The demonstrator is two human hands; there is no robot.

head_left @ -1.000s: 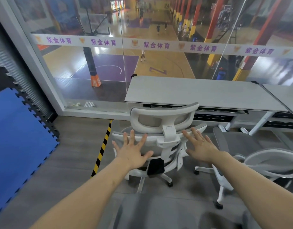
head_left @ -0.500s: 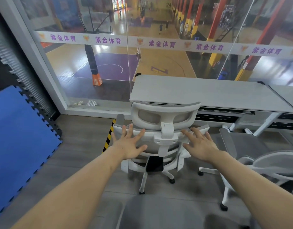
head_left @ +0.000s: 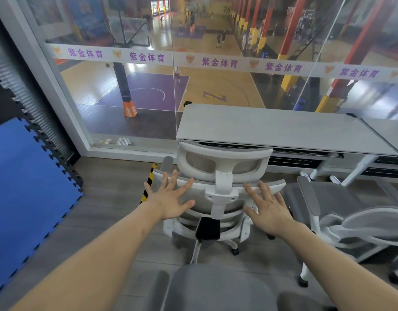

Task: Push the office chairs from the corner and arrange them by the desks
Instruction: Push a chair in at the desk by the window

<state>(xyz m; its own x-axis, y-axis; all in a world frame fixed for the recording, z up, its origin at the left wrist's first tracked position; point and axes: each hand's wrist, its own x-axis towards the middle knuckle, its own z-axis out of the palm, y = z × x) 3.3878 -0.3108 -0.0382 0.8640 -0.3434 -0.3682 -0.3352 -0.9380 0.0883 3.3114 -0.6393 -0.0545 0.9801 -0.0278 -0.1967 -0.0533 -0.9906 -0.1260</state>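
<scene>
A white mesh office chair with a headrest stands with its back to me, facing the grey desk by the glass wall. My left hand lies flat on the left side of the chair's backrest, fingers spread. On the right side of the backrest rests my right hand, fingers also apart. A second white and grey chair stands to the right, turned sideways. The grey seat of a third chair shows at the bottom edge, right below me.
A glass wall behind the desk overlooks a basketball court. Blue foam mats cover the floor at the left. Yellow-black tape runs along the floor left of the chair. A second desk adjoins at the right.
The chair has rolled forward toward the desk, with both flat hands following on its backrest. The view has moved closer to the desk.
</scene>
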